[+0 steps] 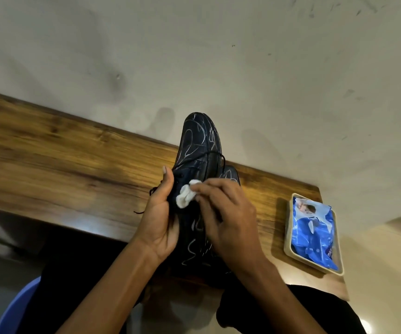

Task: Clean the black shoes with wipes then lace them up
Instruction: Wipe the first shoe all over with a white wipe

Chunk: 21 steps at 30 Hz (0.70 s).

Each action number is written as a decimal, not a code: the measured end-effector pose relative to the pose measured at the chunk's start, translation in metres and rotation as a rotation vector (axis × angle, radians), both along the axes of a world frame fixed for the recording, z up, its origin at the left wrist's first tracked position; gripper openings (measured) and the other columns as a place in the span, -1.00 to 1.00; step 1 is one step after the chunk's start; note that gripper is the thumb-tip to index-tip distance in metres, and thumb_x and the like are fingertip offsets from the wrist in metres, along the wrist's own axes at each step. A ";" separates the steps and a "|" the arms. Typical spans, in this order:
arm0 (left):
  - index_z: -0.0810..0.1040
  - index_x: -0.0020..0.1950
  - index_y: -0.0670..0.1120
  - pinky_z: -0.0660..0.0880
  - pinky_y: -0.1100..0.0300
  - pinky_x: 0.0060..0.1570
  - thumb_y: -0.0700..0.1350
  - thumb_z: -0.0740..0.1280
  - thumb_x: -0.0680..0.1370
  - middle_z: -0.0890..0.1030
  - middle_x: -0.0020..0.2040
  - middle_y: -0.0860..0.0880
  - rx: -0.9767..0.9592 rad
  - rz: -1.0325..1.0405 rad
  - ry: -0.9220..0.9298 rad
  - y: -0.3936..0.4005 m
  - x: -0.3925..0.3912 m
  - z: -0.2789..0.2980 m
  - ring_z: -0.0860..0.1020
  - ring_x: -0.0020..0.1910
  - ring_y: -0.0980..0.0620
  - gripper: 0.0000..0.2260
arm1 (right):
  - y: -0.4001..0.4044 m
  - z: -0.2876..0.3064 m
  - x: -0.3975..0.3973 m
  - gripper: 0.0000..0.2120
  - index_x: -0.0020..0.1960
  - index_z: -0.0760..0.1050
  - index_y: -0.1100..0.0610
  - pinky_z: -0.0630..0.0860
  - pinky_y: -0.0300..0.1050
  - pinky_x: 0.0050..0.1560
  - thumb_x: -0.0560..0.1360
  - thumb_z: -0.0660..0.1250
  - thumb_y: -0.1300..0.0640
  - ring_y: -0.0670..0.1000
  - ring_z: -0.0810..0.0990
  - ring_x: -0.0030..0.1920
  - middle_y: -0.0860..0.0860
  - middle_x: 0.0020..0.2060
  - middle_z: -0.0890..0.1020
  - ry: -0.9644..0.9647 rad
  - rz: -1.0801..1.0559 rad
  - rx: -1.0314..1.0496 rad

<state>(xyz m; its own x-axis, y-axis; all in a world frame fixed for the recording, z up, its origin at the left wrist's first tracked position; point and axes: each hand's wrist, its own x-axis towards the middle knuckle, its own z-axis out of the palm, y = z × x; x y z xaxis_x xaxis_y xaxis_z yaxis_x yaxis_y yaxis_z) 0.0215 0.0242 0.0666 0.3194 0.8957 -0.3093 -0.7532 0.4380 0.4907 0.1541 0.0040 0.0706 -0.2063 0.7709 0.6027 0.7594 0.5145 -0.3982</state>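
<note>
**Wiping the held black shoe, head view**

Bottom of frame: dark clothing over the person's lap, a blue chair edge at lower left. Both bare forearms rise from the lower edge toward centre frame.

Left hand: centre frame, palm turned toward the shoe, fingers and thumb curled round the left side of the black shoe, gripping it near the lacing area. Thumb tip points up beside the eyelets.

Right hand: just right of the left hand, fingers bent, pinching a crumpled white wipe and pressing it against the shoe's upper, close to the eyelets. Wipe touches the shoe; it sits between the two hands.

Held shoe: toe points toward the top of the frame, heel hidden behind the hands. Surface shows pale scribbled streaks. Black lace hangs loose, its ends trailing left of the left hand.

Second black shoe: only its toe shows, just behind the right hand, right of the held shoe. Cannot tell whether the two touch.

Right of centre: a blue wipes pack lies in a cream tray on the wooden table, well apart from the shoes.

Upper frame: a scuffed off-white wall behind the table.
</note>
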 end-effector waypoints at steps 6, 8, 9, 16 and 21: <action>0.54 0.33 -0.14 0.59 0.13 0.13 0.16 0.05 0.65 0.63 0.25 -0.16 0.116 0.003 0.105 -0.007 0.012 0.009 0.60 0.25 -0.07 -0.50 | 0.032 0.004 0.024 -0.78 0.21 0.63 0.19 0.58 -0.05 -0.01 0.56 0.39 0.26 -0.01 0.60 0.04 0.06 0.05 0.62 0.047 -0.134 0.008; 0.54 0.33 -0.12 0.59 0.13 0.13 0.17 0.04 0.65 0.64 0.24 -0.14 0.160 -0.005 0.183 -0.008 0.013 0.007 0.60 0.26 -0.07 -0.50 | 0.021 0.003 0.021 -0.78 0.21 0.62 0.18 0.59 -0.07 -0.02 0.57 0.39 0.25 -0.02 0.59 0.05 0.04 0.06 0.61 0.040 -0.121 -0.012; 0.55 0.31 -0.11 0.59 0.13 0.14 0.19 0.03 0.64 0.65 0.23 -0.14 0.167 -0.012 0.219 -0.008 0.012 0.007 0.60 0.25 -0.07 -0.49 | 0.014 0.003 0.019 -0.78 0.22 0.62 0.17 0.59 -0.10 -0.01 0.58 0.39 0.23 -0.04 0.58 0.06 0.03 0.07 0.60 0.033 -0.101 -0.026; 0.57 0.29 -0.01 0.48 -0.02 0.31 0.29 -0.01 0.58 0.65 0.24 -0.07 0.197 -0.046 0.376 -0.010 0.008 0.001 0.59 0.27 -0.02 -0.44 | 0.018 0.004 0.023 -0.82 0.15 0.63 0.17 0.45 -0.39 0.03 0.55 0.40 0.22 -0.08 0.57 0.01 0.05 0.05 0.61 -0.038 -0.033 -0.024; 0.66 0.00 0.35 0.40 0.04 0.37 0.49 0.21 0.36 0.66 0.15 0.20 0.264 -0.085 0.547 -0.017 0.010 0.005 0.56 0.25 0.20 -0.59 | 0.050 0.010 0.048 -0.85 0.12 0.64 0.19 0.35 -0.49 -0.04 0.55 0.40 0.28 -0.15 0.52 -0.10 0.05 -0.03 0.62 0.068 -0.206 -0.026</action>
<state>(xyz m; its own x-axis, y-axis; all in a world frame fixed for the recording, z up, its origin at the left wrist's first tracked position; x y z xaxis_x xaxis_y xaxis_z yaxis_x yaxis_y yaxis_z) 0.0316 0.0067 0.0711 0.2503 0.9429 -0.2198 -0.3294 0.2965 0.8964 0.2023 0.0544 0.0806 -0.0020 0.8079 0.5894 0.8182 0.3402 -0.4635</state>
